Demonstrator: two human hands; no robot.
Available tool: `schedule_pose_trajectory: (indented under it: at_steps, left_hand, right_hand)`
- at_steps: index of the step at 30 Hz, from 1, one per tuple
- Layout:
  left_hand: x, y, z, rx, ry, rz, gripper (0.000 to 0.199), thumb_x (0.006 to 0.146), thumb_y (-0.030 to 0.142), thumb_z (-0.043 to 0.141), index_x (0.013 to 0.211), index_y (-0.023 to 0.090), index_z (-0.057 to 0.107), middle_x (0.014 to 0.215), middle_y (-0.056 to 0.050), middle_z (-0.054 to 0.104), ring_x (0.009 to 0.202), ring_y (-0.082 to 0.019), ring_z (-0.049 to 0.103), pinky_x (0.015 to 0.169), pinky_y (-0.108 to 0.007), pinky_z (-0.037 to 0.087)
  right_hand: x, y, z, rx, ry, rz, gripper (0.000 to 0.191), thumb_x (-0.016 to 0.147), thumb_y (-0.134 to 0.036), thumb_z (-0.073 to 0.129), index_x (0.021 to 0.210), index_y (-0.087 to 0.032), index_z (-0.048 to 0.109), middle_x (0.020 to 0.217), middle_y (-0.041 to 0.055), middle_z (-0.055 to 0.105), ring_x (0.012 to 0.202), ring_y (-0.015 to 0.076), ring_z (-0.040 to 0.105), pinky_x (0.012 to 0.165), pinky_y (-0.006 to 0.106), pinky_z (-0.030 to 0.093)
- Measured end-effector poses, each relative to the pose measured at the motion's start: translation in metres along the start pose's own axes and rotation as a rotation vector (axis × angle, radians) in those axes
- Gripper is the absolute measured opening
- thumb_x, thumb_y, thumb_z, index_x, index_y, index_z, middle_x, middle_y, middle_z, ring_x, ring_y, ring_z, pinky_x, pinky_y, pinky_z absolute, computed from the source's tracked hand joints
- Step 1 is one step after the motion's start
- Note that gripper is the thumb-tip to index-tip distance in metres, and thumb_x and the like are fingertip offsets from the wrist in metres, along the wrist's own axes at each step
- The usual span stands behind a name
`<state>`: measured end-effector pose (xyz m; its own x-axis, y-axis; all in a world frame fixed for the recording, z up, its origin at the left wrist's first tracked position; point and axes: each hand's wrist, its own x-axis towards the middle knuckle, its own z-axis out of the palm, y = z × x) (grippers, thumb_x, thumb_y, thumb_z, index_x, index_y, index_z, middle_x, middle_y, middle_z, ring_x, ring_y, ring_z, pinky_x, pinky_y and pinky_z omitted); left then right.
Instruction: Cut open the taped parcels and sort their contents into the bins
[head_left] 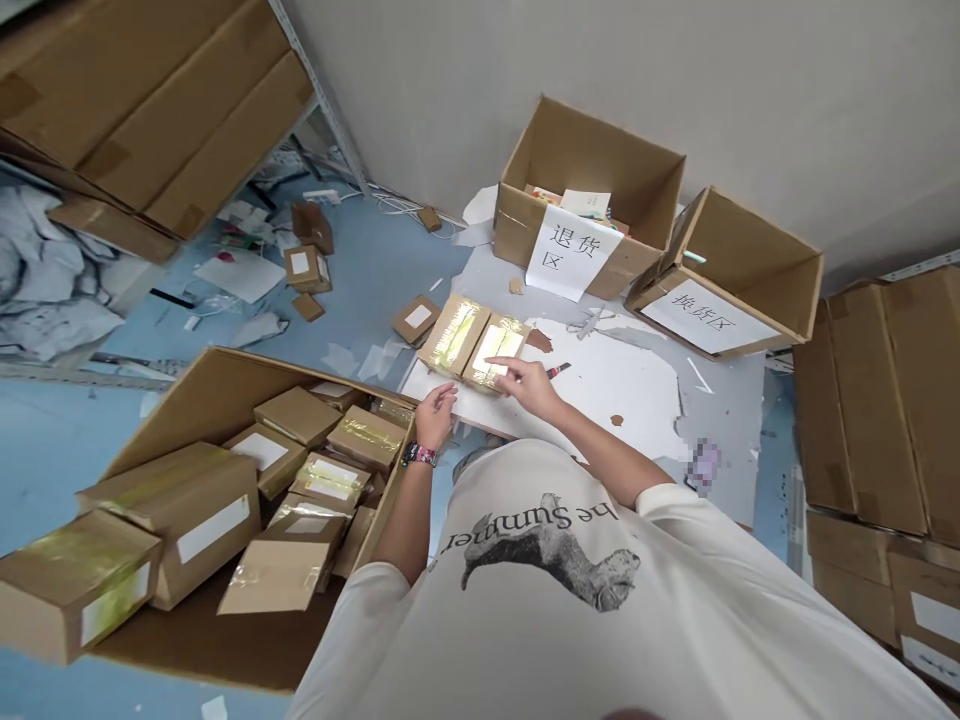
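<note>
Two small cardboard boxes wrapped in yellowish tape stand side by side at the table's near left corner: the left taped box and the right taped box, which bears a white label. My right hand reaches over the right one, index finger stretched out on or just above its label, the other fingers bent, holding nothing. Just in front of the boxes is my left hand, loosely curled with fingertips apart and nothing visible in it. A red and black utility knife lies beside my right hand, partly hidden by it.
Left of me, a large open carton holds several taped parcels. Two open cardboard bins, one with items inside and another, carry handwritten signs at the back. Paper scraps litter the white tabletop. Stacked cartons stand right.
</note>
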<state>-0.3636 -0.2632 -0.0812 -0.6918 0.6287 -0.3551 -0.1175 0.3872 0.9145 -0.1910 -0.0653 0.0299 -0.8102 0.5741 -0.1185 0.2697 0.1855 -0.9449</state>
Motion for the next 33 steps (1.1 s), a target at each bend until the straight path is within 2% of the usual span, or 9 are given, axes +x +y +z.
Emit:
schedule_pose_trajectory:
  at_steps: [3,6,10,13,15,17,20,27,33]
  left_hand:
    - [-0.003,-0.015,-0.004,-0.058,0.077,-0.059,0.042,0.101,0.042,0.071,0.133,0.017,0.081,0.133,-0.018,0.088,0.117,-0.028,0.086,0.114,-0.048,0.067]
    - [-0.004,-0.027,0.002,-0.072,0.084,-0.111,0.043,0.100,0.041,0.069,0.135,0.018,0.080,0.134,-0.017,0.088,0.116,-0.027,0.086,0.110,-0.046,0.068]
    - [-0.004,-0.033,0.022,-0.025,-0.015,-0.165,0.047,0.101,0.034,0.066,0.143,0.017,0.077,0.143,-0.018,0.085,0.121,-0.026,0.085,0.110,-0.044,0.068]
    - [-0.002,-0.030,0.041,-0.048,-0.057,-0.246,0.059,0.102,0.028,0.069,0.160,0.018,0.068,0.163,-0.021,0.075,0.135,-0.029,0.081,0.112,-0.044,0.067]
    - [0.000,-0.025,0.054,-0.092,-0.068,-0.309,0.069,0.102,0.027,0.072,0.170,0.020,0.059,0.174,-0.022,0.065,0.143,-0.030,0.076,0.111,-0.043,0.067]
    - [0.002,-0.020,0.065,-0.155,-0.070,-0.354,0.078,0.102,0.028,0.077,0.176,0.022,0.053,0.181,-0.023,0.059,0.151,-0.032,0.072,0.113,-0.042,0.066]
    - [0.004,-0.011,0.079,-0.244,-0.051,-0.387,0.083,0.100,0.031,0.084,0.176,0.025,0.052,0.183,-0.021,0.056,0.159,-0.034,0.066,0.119,-0.044,0.063]
    - [0.001,-0.006,0.088,-0.216,0.035,-0.252,0.054,0.102,0.029,0.081,0.154,0.023,0.069,0.161,-0.015,0.076,0.147,-0.031,0.075,0.126,-0.047,0.060]
    - [-0.008,0.007,0.108,-0.069,0.035,-0.107,0.066,0.102,0.029,0.077,0.166,0.026,0.065,0.161,-0.012,0.077,0.147,-0.031,0.076,0.123,-0.045,0.063]
  right_hand:
    - [0.017,-0.001,0.026,0.015,-0.206,-0.102,0.050,0.098,-0.053,0.085,0.142,-0.030,0.089,0.086,0.0009,0.083,0.091,0.0285,0.082,0.095,0.041,0.064]
    - [0.034,0.010,0.033,-0.020,-0.221,-0.108,0.042,0.099,-0.043,0.084,0.139,-0.030,0.090,0.104,0.0049,0.089,0.104,0.0295,0.084,0.105,0.043,0.064]
    - [0.059,0.043,0.007,-0.131,-0.015,0.017,0.041,0.104,-0.023,0.062,0.134,-0.024,0.090,0.111,0.0065,0.088,0.095,0.0264,0.082,0.102,0.044,0.065]
    - [0.078,0.070,-0.024,-0.284,0.114,0.014,0.049,0.098,-0.016,0.063,0.139,-0.022,0.088,0.143,0.0131,0.083,0.132,0.0338,0.074,0.126,0.052,0.055]
    - [0.091,0.086,-0.040,-0.370,0.172,0.108,0.059,0.094,-0.017,0.067,0.152,-0.019,0.081,0.160,0.0161,0.074,0.149,0.0382,0.063,0.136,0.057,0.046]
    - [0.103,0.100,-0.050,-0.412,0.168,0.229,0.068,0.093,-0.021,0.072,0.161,-0.019,0.073,0.166,0.0153,0.070,0.156,0.0399,0.058,0.140,0.057,0.041]
    - [0.113,0.116,-0.053,-0.392,0.127,0.348,0.071,0.094,-0.031,0.075,0.165,-0.026,0.069,0.158,0.0091,0.075,0.153,0.0369,0.062,0.139,0.054,0.045]
    - [0.085,0.135,-0.041,-0.289,0.231,0.366,0.056,0.090,-0.032,0.075,0.145,-0.024,0.079,0.149,0.0115,0.071,0.149,0.0371,0.062,0.132,0.053,0.052]
    - [0.023,0.137,-0.064,-0.118,0.447,0.373,0.055,0.091,-0.036,0.072,0.145,-0.027,0.077,0.136,0.0099,0.065,0.125,0.0312,0.070,0.118,0.049,0.063]
